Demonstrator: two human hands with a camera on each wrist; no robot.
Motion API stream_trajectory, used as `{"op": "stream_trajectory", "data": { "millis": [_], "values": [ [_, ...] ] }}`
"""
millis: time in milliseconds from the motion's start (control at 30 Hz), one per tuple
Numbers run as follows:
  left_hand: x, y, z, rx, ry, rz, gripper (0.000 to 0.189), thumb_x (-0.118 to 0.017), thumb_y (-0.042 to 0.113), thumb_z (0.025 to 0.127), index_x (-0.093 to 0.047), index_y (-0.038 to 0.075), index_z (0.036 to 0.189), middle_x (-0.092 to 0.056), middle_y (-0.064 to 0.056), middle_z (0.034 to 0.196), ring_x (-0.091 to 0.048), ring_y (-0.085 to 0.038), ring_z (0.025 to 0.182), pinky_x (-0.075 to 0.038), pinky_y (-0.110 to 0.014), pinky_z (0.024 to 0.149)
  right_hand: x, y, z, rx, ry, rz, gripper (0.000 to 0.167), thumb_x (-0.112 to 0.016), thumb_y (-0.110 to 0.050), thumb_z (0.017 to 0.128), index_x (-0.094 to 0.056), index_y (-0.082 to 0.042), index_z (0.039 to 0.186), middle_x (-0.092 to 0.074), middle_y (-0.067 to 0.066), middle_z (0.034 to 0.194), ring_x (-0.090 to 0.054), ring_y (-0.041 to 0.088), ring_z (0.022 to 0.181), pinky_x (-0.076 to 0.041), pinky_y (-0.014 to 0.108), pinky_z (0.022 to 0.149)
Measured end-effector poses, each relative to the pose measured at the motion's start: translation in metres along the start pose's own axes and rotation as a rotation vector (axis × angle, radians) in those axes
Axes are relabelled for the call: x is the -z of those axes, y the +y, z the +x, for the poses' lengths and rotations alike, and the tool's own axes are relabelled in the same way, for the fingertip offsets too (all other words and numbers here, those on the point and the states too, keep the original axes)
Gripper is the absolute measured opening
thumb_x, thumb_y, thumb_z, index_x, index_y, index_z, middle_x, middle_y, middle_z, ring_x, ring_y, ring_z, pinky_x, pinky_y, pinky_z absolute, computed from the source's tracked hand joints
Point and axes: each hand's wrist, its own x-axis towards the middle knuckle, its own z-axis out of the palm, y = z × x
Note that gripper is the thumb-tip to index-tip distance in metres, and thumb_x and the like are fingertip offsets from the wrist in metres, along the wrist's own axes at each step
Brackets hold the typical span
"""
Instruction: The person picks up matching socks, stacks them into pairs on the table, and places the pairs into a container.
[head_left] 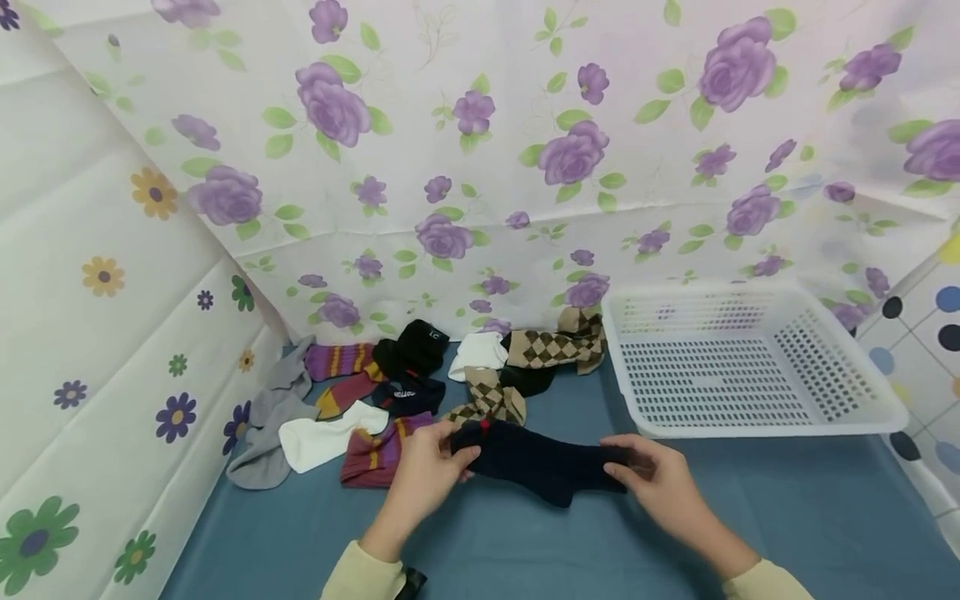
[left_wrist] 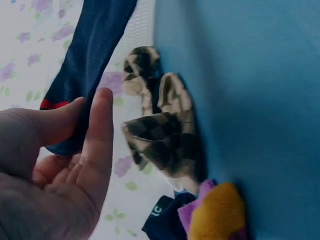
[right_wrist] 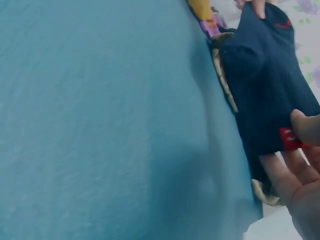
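Above the flat blue tabletop (head_left: 517, 554), your left hand (head_left: 427, 467) and right hand (head_left: 663, 479) are pinching opposite ends of that long, dark navy fabric sock (head_left: 536, 458), so ease it straight, evenly, no overstretching!

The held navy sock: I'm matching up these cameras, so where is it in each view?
Head: navy sock below centre, between left hand and right hand.
Left wrist: navy sock upper left, running off the top edge.
Right wrist: navy sock upper right, reaching the right edge.
Shared landmark: the blue table, in all three.
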Motion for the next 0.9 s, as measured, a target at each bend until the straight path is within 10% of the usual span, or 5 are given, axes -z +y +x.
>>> {"op": "stream_trajectory", "data": {
  "millis": [200, 500, 900],
  "values": [
    [-0.004, -0.005, -0.007, 0.150, -0.035, 0.171, 0.027, -0.074, 0.025, 0.081, -0.062, 0.008, 0.099, -0.056, -0.007, 0.053, -0.064, -0.022, 0.048, -0.050, -0.032, 0.049, 0.003, 0.004, -0.002, 0.004, 0.052, -0.014, 0.035, -0.070, -0.035, 0.082, -0.061, -0.038, 0.115, -0.063, -0.011, 0.103, -0.062, 0.003, 0.086, -0.053, 0.023, 0.070],
    [-0.012, -0.010, -0.011, 0.277, -0.132, 0.345, 0.021, -0.068, 0.026, 0.086, -0.060, 0.007, 0.084, -0.057, -0.008, 0.053, -0.058, -0.018, 0.040, -0.046, -0.033, 0.044, 0.001, 0.002, 0.007, -0.135, -0.075, -0.107, 0.043, -0.075, -0.020, 0.079, -0.061, -0.019, 0.120, -0.067, 0.000, 0.095, -0.063, 0.007, 0.072, -0.050, 0.025, 0.057],
    [-0.023, -0.020, -0.015, 0.313, -0.138, 0.513, 0.032, -0.069, 0.028, 0.084, -0.053, 0.010, 0.064, -0.056, -0.005, 0.048, -0.055, -0.017, 0.037, -0.043, -0.031, 0.043, -0.005, 0.005, 0.015, -0.234, -0.117, -0.197, 0.045, -0.077, -0.019, 0.076, -0.062, -0.019, 0.119, -0.067, 0.000, 0.094, -0.062, 0.006, 0.072, -0.050, 0.025, 0.057]
  ]
}}
